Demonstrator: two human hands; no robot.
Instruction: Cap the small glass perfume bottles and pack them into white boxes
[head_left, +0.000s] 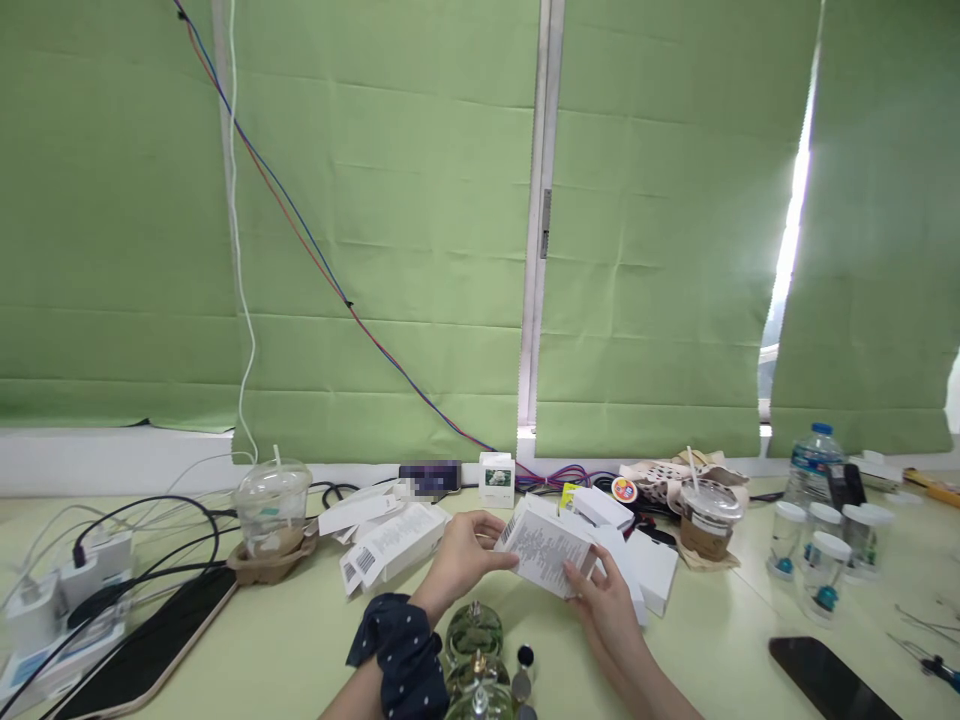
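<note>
A small white carton [546, 545] with grey print and a barcode is held up between both hands over the table. My left hand [466, 550] grips its left end, thumb along the lower edge. On the right end, my right hand [601, 592] pinches the lower corner. Below the hands stand green glass perfume bottles [475, 632] with gold spray necks, and small dark-and-silver caps [524, 660] sit beside them. More white cartons [401, 545] lie to the left, and plain white boxes [651, 570] lie behind my right hand. A dark polka-dot scrunchie [399, 650] circles my left wrist.
Plastic drink cups [271, 508] [709, 518] stand at left and right. Clear jars with white lids [826, 575] and a water bottle [814, 465] are farther right. Phones [829, 678], a tablet [150, 645], chargers and cables [97, 560] lie around the table's edges.
</note>
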